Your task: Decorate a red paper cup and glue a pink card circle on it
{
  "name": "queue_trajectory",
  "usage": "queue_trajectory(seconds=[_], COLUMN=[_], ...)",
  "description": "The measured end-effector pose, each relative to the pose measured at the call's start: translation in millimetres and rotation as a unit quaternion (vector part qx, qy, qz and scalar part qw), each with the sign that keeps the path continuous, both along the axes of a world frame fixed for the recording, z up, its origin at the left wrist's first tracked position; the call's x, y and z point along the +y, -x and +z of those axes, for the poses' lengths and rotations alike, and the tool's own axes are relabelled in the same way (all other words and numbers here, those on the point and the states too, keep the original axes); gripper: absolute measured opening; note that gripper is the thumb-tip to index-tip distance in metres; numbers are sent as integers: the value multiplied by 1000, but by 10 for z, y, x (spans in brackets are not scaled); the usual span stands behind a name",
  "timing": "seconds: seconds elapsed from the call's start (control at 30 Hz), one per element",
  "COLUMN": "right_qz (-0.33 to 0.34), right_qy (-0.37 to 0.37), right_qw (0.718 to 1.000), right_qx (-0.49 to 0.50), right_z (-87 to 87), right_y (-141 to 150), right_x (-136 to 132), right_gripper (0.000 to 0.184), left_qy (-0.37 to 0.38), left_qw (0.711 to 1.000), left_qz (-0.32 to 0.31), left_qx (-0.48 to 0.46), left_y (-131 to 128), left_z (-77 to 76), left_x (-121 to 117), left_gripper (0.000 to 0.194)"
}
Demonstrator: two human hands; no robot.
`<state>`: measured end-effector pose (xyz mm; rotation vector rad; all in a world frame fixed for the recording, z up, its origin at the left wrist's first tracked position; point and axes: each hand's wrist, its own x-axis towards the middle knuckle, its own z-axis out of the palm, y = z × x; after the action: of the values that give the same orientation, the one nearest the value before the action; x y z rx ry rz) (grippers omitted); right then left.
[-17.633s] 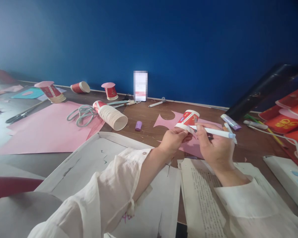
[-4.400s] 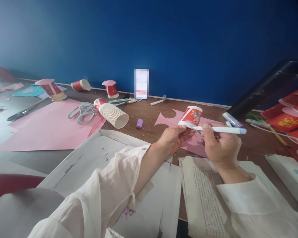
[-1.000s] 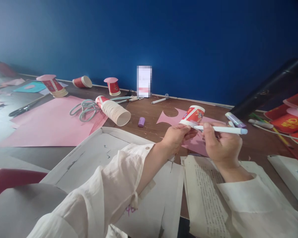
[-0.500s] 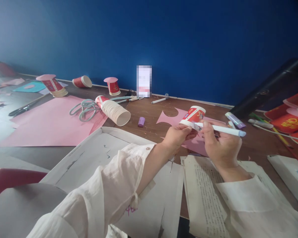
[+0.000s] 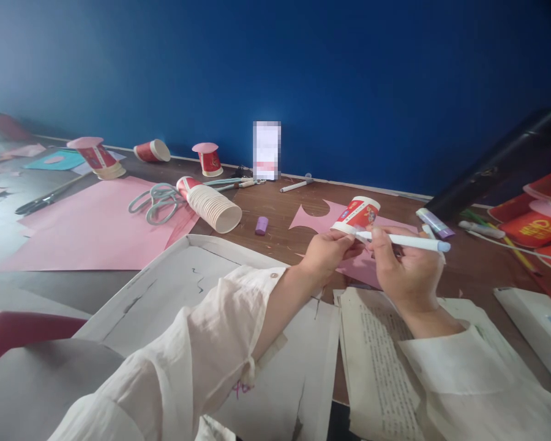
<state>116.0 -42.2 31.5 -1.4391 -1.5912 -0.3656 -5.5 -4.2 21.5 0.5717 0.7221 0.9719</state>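
Observation:
My left hand (image 5: 327,254) is closed at the near rim of a red and white paper cup (image 5: 358,212), which is tilted over a cut pink paper sheet (image 5: 365,269). Fingers and thumb pinch the edge; exactly how they grip it is partly hidden. In my right hand (image 5: 406,269) is a white marker (image 5: 411,241) with a pale blue end, its tip at the cup's near rim beside my left fingertips. Whether the tip touches the cup I cannot tell.
A stack of paper cups (image 5: 215,208) lies left of a purple cap (image 5: 261,225). Scissors (image 5: 153,203) rest on a pink sheet (image 5: 96,239). A phone (image 5: 267,150) leans on the blue wall. Printed pages (image 5: 381,361), a white box lid (image 5: 165,294) and a glue stick (image 5: 435,222) lie around.
The marker and my right hand have shifted very slightly left along the cup's near rim. My left hand and the cup are almost still.

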Motion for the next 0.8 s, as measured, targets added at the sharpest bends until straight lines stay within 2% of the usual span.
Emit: queue_trajectory(seconds=[0.2,0.37,0.53,0.7,0.8], right_qz=[-3,-10,-8,1,-2], right_qy=[-5,-9,1,1,-2], right_qw=[999,1000,1000,1000,1000], right_qx=[32,-8,26,-1,20], right_z=[-25,-21,-15,-13,-19], right_y=[-14,-5,-2,-14,-19], right_x=[11,4,3,0,4], right_gripper=[27,28,26,28,27], left_qy=[7,-4,-4,-10,-16], left_qw=[1000,1000,1000,1000,1000], left_qz=[-7,-2,-9,-7,-8], left_qx=[-1,2,1,1,4], left_y=[-5,-4,-7,-11,-11], left_z=[-6,-11,-14,-41,-44], left_x=[-1,4,5,5,3], left_gripper=[23,25,24,23,24])
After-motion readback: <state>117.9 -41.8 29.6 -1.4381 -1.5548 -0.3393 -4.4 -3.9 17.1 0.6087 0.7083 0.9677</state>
